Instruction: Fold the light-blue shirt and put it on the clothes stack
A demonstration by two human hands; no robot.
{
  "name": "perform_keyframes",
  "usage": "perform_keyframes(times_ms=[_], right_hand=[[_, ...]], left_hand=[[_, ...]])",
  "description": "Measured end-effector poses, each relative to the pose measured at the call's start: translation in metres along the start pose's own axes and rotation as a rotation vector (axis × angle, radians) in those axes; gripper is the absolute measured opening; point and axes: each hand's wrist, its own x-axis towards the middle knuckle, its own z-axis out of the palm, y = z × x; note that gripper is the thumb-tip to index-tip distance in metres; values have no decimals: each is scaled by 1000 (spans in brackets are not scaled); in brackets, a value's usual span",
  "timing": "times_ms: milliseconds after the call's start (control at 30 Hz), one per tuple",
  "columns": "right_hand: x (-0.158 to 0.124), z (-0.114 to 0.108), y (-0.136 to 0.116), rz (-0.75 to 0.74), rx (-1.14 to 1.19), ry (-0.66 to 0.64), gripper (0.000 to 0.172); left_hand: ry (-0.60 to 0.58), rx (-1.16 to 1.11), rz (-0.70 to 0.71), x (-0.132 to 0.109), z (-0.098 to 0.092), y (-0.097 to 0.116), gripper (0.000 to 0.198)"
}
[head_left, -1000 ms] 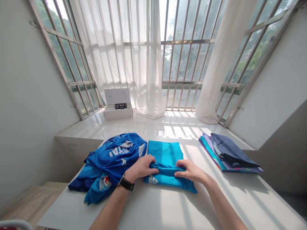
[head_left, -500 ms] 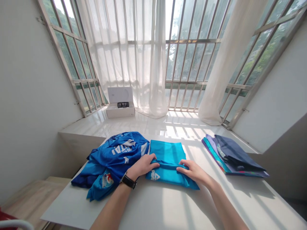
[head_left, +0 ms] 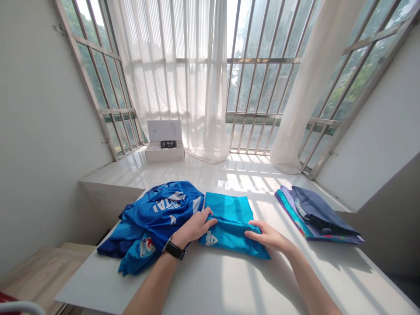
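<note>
A turquoise shirt (head_left: 229,208) with a white logo lies on the white table, folded into a rectangle, its near part doubled over toward the far side. My left hand (head_left: 197,225), with a black watch on the wrist, pinches the left end of the fold between thumb and fingers. At the right end of the same fold, my right hand (head_left: 267,235) grips the cloth, thumb on top. Just left of my left hand is a crumpled heap of blue jerseys (head_left: 164,214) with white lettering, touching or nearly touching the turquoise shirt.
A stack of folded clothes (head_left: 323,214), dark navy on top, sits on the right of the table (head_left: 203,284). On the sill behind, an open white box (head_left: 164,153) has a black device in it. White curtains (head_left: 210,144) hang before barred windows.
The raised ridge of cloth between my hands has flattened into a smoother fold. My right hand has shifted slightly to the right along it; my left hand stays nearly in place.
</note>
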Motion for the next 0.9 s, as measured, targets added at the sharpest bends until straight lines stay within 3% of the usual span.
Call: perform_keyframes(times_ms=[100, 633, 900], right_hand=[[3, 2, 2, -35, 23, -73, 44], [13, 8, 13, -22, -176, 35, 34], [15, 10, 25, 18, -261, 104, 41]], left_hand=[[21, -10, -18, 0, 2, -1, 25], [110, 245, -112, 6, 17, -7, 19], [162, 221, -90, 4, 9, -5, 23]])
